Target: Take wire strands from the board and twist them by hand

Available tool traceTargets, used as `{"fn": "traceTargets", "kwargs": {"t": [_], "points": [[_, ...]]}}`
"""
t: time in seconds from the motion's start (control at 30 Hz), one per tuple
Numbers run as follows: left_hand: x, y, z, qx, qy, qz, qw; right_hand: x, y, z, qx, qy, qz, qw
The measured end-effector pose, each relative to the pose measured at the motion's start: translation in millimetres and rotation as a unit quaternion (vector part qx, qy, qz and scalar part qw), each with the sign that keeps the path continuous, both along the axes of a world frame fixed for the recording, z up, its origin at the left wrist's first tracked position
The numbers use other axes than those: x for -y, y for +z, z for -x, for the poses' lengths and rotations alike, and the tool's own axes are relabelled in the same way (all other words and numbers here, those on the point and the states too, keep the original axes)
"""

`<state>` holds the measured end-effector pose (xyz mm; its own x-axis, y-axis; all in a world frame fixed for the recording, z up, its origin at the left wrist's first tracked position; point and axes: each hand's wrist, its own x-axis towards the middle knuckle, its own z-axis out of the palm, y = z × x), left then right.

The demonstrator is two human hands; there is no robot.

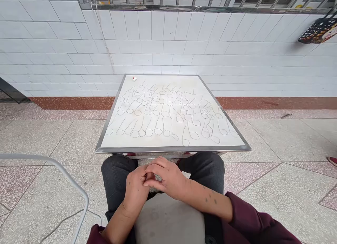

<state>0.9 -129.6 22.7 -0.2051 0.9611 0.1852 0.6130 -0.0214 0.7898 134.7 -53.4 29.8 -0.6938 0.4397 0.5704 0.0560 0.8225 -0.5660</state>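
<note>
Over my lap, my left hand [136, 188] and my right hand [170, 177] touch at the fingertips. The fingers of both are curled and pressed together, with a small gap between the hands. Anything held in them is too small or hidden to make out. In front of my knees stands a low white-topped table [147, 143] with a metal rim. Many thin looped shapes with long tails [194, 135] are spread in rows over its top; I cannot tell whether they are wire or thread. Neither hand touches the table.
A small red and white object [134, 79] lies at the table's far left corner. Behind is a white tiled wall [168, 47] with barred windows. A grey curved tube [65, 172] and a cable are at the left. A patterned bag [319, 30] hangs at the upper right.
</note>
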Motion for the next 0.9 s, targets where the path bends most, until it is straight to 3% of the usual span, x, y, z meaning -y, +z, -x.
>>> {"fn": "traceTargets", "kwargs": {"t": [0.2,0.33,0.43,0.57,0.77,0.9], "points": [[-1,-6.1,1,0.015,0.01,0.004,1.0,-4,2.6,-3,0.017,0.028,0.025,0.999],[-1,-7.7,0,0.191,0.008,0.052,0.98,-11,-0.6,-6,-0.011,-0.024,0.092,0.995],[0,-0.4,-4,0.283,0.003,0.071,0.957,-14,-0.9,-7,-0.043,-0.049,0.228,0.972],[3,13.9,-10,0.344,-0.024,0.101,0.933,-15,4.1,-6,-0.08,-0.03,0.384,0.919],[7,21.0,-14,0.401,-0.033,0.118,0.908,-15,14.8,-4,-0.113,-0.021,0.452,0.885],[9,19.6,-14,0.44,-0.003,0.127,0.889,-18,18.0,-6,-0.129,0.007,0.48,0.868]]}}
